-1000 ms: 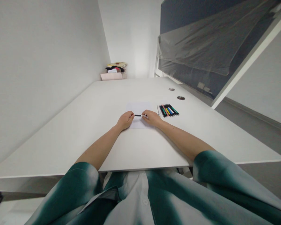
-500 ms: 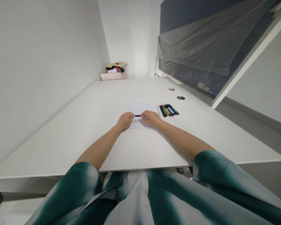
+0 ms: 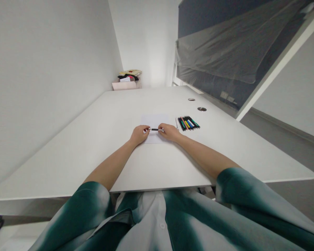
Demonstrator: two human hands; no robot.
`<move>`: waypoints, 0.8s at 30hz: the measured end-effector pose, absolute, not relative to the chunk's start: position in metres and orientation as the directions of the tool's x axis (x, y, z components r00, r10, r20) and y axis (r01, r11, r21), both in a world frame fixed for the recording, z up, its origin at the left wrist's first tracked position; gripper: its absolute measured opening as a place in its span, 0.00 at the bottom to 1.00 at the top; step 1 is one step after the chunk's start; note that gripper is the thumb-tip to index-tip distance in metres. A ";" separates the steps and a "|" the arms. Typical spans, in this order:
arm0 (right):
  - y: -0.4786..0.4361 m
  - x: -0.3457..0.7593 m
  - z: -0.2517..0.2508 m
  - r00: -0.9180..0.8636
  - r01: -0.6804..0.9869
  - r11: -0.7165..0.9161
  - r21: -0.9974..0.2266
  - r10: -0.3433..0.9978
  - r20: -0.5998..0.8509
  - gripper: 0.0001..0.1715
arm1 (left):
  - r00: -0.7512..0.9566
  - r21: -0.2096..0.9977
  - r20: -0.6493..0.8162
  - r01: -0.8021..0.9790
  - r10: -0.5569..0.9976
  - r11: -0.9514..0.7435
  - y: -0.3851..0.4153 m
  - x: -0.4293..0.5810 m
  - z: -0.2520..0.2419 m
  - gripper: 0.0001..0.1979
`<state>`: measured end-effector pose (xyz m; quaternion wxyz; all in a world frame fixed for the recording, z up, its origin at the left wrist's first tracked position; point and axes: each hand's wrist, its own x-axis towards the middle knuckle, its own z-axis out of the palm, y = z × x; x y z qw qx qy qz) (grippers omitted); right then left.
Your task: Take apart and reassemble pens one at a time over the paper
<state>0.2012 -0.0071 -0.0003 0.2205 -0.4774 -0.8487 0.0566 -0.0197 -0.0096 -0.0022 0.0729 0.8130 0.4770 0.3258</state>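
A slim black pen [image 3: 154,129] lies level between my two hands, just above a sheet of white paper [image 3: 155,122] on the white table [image 3: 94,157]. My left hand [image 3: 139,135] is shut on the pen's left end, where a small silver part shows by the fingertips. My right hand [image 3: 169,131] grips the other end, and its fingers hide that tip. Both hands rest over the paper's near half. To the right of the sheet lies a row of several colored pens [image 3: 187,123], nearest my right hand.
Two round cable grommets [image 3: 202,109] are set in the table's far right area. A pale box with cloth and papers [image 3: 126,83] stands beyond the far end. A wall runs along the left side, and a plastic-covered dark board [image 3: 225,45] leans at right.
My left hand has shifted slightly left along the pen, and a small silver part now shows at its fingertips. The paper and the colored pens have not moved.
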 end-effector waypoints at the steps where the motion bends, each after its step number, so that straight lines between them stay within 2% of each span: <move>1: -0.007 0.201 0.000 -0.452 0.783 0.543 -0.302 0.832 0.323 0.12 | 0.326 0.434 0.465 0.726 0.823 -0.533 -0.010 -0.020 -0.002 0.12; 5: -0.007 0.201 0.000 -0.460 0.780 0.550 -0.298 0.827 0.324 0.11 | 0.339 0.434 0.475 0.713 0.812 -0.551 -0.010 -0.019 -0.002 0.15; 14: -0.008 0.201 0.002 -0.464 0.776 0.554 -0.301 0.825 0.322 0.11 | 0.370 0.415 0.486 0.700 0.792 -0.582 -0.010 -0.019 -0.003 0.10; 24: -0.007 0.204 0.002 -0.437 0.791 0.531 -0.305 0.838 0.326 0.14 | 0.258 0.527 0.472 0.684 0.843 -0.504 -0.004 -0.026 -0.003 0.09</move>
